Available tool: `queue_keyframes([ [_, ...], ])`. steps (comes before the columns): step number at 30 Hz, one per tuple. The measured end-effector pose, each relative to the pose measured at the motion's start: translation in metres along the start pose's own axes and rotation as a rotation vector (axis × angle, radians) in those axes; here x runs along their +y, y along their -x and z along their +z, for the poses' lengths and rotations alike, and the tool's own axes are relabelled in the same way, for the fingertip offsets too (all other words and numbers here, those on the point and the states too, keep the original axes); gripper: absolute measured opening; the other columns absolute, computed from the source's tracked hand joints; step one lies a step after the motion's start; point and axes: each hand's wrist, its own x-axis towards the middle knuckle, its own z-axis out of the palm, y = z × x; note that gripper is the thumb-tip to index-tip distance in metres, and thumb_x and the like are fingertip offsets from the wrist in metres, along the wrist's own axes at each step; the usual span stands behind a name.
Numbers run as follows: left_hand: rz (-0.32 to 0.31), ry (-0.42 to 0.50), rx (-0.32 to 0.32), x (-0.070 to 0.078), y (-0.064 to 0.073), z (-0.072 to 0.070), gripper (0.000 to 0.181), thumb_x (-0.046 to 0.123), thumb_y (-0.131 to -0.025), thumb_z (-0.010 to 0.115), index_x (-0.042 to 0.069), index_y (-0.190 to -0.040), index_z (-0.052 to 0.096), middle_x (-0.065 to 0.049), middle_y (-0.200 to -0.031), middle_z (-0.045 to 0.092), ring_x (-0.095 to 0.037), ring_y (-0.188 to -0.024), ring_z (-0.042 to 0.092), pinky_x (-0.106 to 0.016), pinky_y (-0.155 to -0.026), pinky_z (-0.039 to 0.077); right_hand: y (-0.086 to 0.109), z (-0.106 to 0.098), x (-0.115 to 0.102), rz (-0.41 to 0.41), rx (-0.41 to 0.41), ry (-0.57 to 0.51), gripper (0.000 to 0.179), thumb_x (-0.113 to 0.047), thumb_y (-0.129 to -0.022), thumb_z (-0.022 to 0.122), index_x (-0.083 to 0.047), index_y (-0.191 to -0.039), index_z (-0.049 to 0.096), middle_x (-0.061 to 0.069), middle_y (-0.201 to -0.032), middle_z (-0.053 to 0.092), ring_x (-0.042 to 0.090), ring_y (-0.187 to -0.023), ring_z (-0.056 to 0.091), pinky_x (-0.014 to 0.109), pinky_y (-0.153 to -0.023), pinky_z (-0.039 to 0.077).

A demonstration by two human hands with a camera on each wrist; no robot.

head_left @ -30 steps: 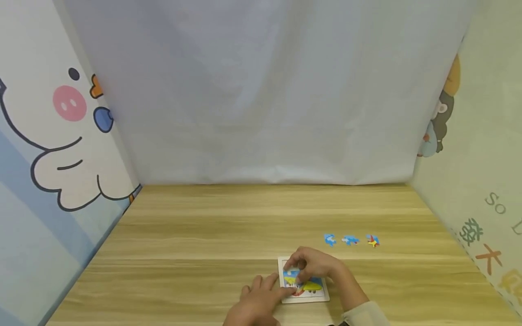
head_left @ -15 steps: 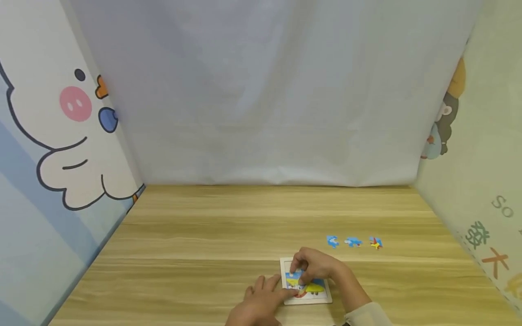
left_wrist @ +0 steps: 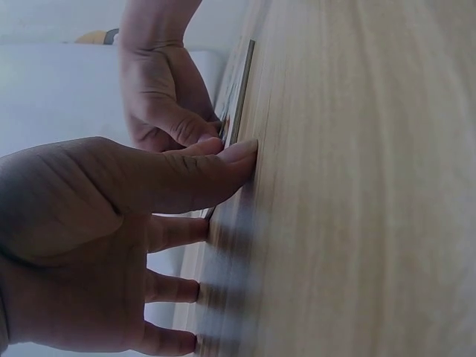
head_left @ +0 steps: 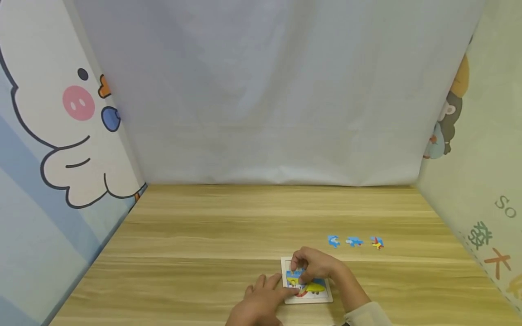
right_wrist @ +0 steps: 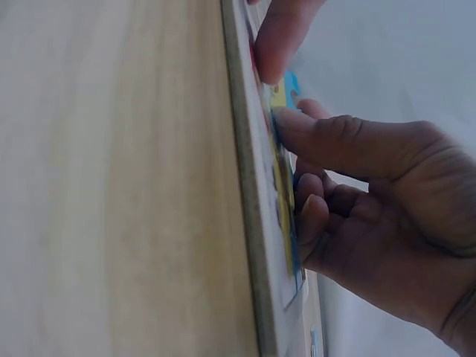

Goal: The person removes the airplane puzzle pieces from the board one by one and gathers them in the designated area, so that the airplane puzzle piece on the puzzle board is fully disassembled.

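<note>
A small jigsaw puzzle board [head_left: 328,298] with a white frame and a yellow, blue and red picture lies on the table. My left hand [head_left: 261,301] rests at its left side, fingers spread with tips down, and the thumb reaches over the board's lower left onto the picture. Above the picture, my right hand [head_left: 316,263] is bent down with thumb and fingers pinching a puzzle piece [right_wrist: 291,85], blue and yellow, its edge raised from the board in the right wrist view. The fingers hide much of that piece and of the picture's upper part.
Three loose puzzle pieces lie in a row beyond the board: a blue and white one [head_left: 333,241], another blue and white one [head_left: 354,242] and a red, yellow and blue one [head_left: 377,243]. A wooden table [head_left: 204,235] meets a pale curtain behind and printed panels at both sides.
My right fingertips have curled closer to the thumb over the picture. The left hand stays at the board's left side. The head view has shifted slightly.
</note>
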Motion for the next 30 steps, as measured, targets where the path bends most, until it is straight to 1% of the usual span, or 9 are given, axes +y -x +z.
queue_keyframes([
  [4, 0.007, -0.008, 0.006, -0.0006, 0.0003, -0.0009, 0.073, 0.031, -0.063, 0.083, 0.04, -0.129, 0.053, -0.007, -0.146, 0.03, -0.04, -0.129, 0.025, -0.063, -0.095, 0.028, 0.0, -0.0002, -0.0013, -0.004, -0.005, -0.028, 0.028, 0.012, -0.066, 0.07, -0.005, -0.084, 0.057, 0.003, -0.075, 0.051, 0.018, -0.07, 0.046, 0.027, -0.059, 0.041],
  [6, 0.008, -0.02, 0.006, -0.0006, -0.0001, -0.0007, 0.073, 0.03, -0.063, 0.083, 0.04, -0.129, 0.053, -0.007, -0.146, 0.031, -0.04, -0.128, 0.026, -0.063, -0.094, 0.028, 0.0003, -0.0006, -0.0015, -0.008, -0.018, -0.059, 0.026, 0.012, -0.068, 0.068, -0.004, -0.084, 0.056, 0.003, -0.074, 0.051, 0.016, -0.068, 0.047, 0.025, -0.057, 0.042],
  [11, -0.009, -0.029, -0.004, -0.0002, -0.002, 0.0003, 0.073, 0.037, -0.062, 0.083, 0.041, -0.129, 0.053, -0.006, -0.145, 0.031, -0.04, -0.129, 0.026, -0.064, -0.094, 0.029, 0.0026, -0.0013, -0.0007, -0.031, -0.041, -0.118, 0.021, 0.01, -0.072, 0.065, -0.004, -0.084, 0.056, 0.001, -0.073, 0.052, 0.014, -0.067, 0.047, 0.023, -0.058, 0.042],
  [13, -0.013, -0.025, -0.006, 0.0, -0.0025, 0.0003, 0.074, 0.041, -0.061, 0.083, 0.041, -0.129, 0.053, -0.006, -0.145, 0.031, -0.04, -0.129, 0.026, -0.064, -0.093, 0.029, 0.0043, -0.0023, -0.0001, -0.051, -0.033, -0.157, 0.018, 0.009, -0.073, 0.064, -0.003, -0.085, 0.057, 0.001, -0.074, 0.052, 0.014, -0.068, 0.047, 0.023, -0.059, 0.042],
  [17, -0.016, -0.026, -0.007, -0.0001, -0.003, 0.0003, 0.076, 0.046, -0.06, 0.082, 0.042, -0.129, 0.052, -0.004, -0.145, 0.031, -0.039, -0.128, 0.027, -0.063, -0.093, 0.029, 0.0075, -0.0052, 0.0031, -0.089, -0.011, -0.27, 0.014, 0.008, -0.077, 0.061, 0.002, -0.088, 0.056, 0.002, -0.074, 0.051, 0.013, -0.067, 0.048, 0.022, -0.058, 0.042],
  [20, -0.015, -0.033, -0.004, -0.0005, -0.0028, 0.0006, 0.076, 0.051, -0.059, 0.081, 0.042, -0.129, 0.052, -0.004, -0.145, 0.032, -0.039, -0.127, 0.028, -0.063, -0.093, 0.03, 0.0086, -0.0066, 0.0051, -0.103, -0.012, -0.331, 0.013, 0.007, -0.079, 0.062, 0.005, -0.09, 0.055, 0.002, -0.074, 0.05, 0.013, -0.067, 0.047, 0.022, -0.056, 0.042],
  [24, -0.012, -0.038, 0.001, -0.0008, -0.0021, 0.0005, 0.077, 0.053, -0.059, 0.08, 0.042, -0.129, 0.052, -0.004, -0.144, 0.032, -0.038, -0.126, 0.029, -0.062, -0.093, 0.03, 0.0079, -0.0069, 0.0046, -0.107, -0.019, -0.348, 0.013, 0.007, -0.08, 0.061, 0.006, -0.091, 0.054, 0.003, -0.075, 0.05, 0.013, -0.067, 0.046, 0.023, -0.056, 0.042],
  [30, -0.001, -0.022, -0.004, -0.0007, -0.0012, -0.0008, 0.077, 0.051, -0.059, 0.08, 0.041, -0.13, 0.051, -0.004, -0.145, 0.031, -0.038, -0.126, 0.028, -0.063, -0.093, 0.03, 0.006, -0.005, 0.0031, -0.094, -0.014, -0.311, 0.013, 0.009, -0.078, 0.06, 0.004, -0.09, 0.055, 0.003, -0.076, 0.049, 0.015, -0.069, 0.046, 0.023, -0.058, 0.042],
])
